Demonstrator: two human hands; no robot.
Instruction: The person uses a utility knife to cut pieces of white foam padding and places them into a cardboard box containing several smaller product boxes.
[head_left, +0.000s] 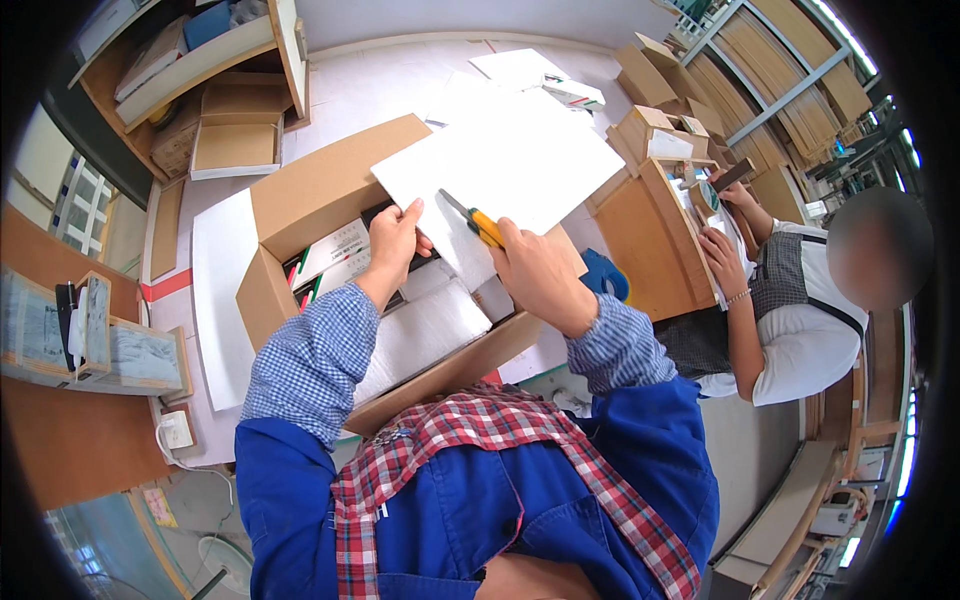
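A white foam sheet (510, 150) lies tilted over the far right part of an open cardboard carton (330, 180). My left hand (394, 244) pinches the sheet's near left edge between thumb and fingers. In my right hand (532, 274) is a yellow-handled utility knife (486, 227), its long blade out and lying against the sheet. Inside the carton are several printed white boxes (337, 259) at the left and a foam-wrapped block (427, 330) along the near side. The sheet and my hands hide the rest of the carton's contents.
A co-worker (802, 315) at the right handles a tape dispenser (705, 199) over a wooden box (652, 240). A blue tape roll (604, 276) lies beside my right wrist. Another open carton (238, 142) stands at the back left, under a wooden shelf (202, 75).
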